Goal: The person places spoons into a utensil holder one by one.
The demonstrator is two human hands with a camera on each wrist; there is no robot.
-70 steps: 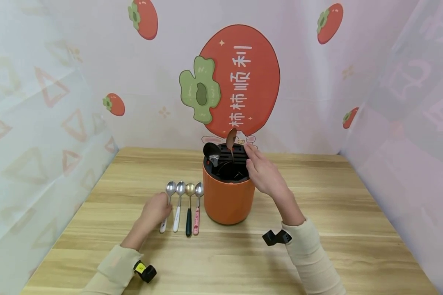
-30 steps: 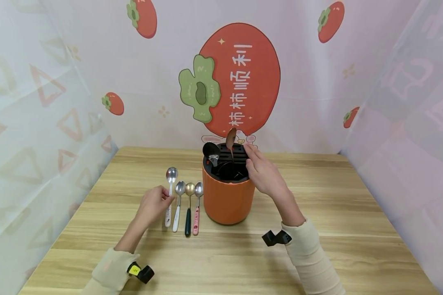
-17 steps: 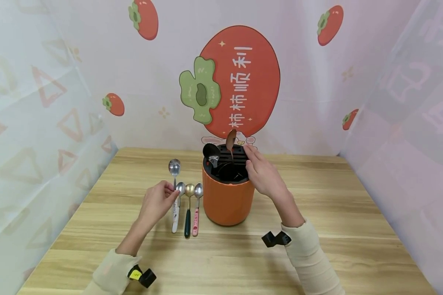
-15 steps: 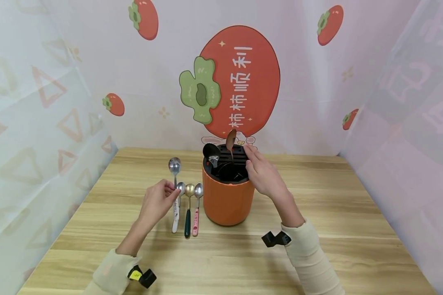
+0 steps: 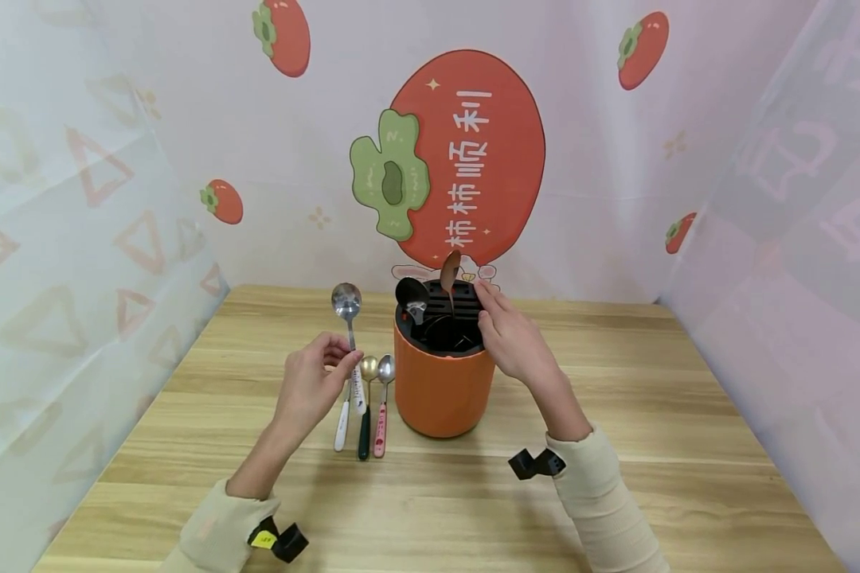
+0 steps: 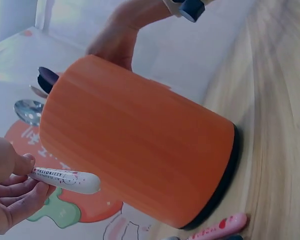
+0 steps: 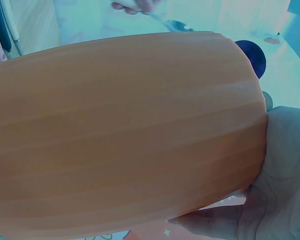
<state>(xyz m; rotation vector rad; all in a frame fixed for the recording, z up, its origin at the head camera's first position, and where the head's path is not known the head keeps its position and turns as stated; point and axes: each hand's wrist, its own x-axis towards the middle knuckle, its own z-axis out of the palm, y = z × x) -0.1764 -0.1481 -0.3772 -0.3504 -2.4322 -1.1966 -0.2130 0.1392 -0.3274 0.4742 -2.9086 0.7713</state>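
Between thumb and fingers my left hand (image 5: 311, 388) pinches a spoon (image 5: 346, 302) with a silver bowl pointing up and away. Its white printed handle (image 6: 67, 180) shows in the left wrist view, raised off the table. My right hand (image 5: 514, 338) rests on the right rim of an orange utensil holder (image 5: 443, 398), fingers lying straight along its black top. Below the left hand lie a white-handled spoon (image 5: 342, 426), a gold spoon with a dark green handle (image 5: 365, 430) and a pink-handled spoon (image 5: 381, 426), side by side.
In the holder's slotted black insert stand a black spoon-shaped utensil (image 5: 410, 293) and a copper-coloured spoon (image 5: 450, 272), heads up. The wooden table (image 5: 616, 382) ends at a fabric backdrop (image 5: 580, 239) behind, with more fabric at both sides.
My left hand has picked up the leftmost spoon from the row, lifting it and carrying it to the right, over the other spoons towards the holder. My right hand stays on the rim.
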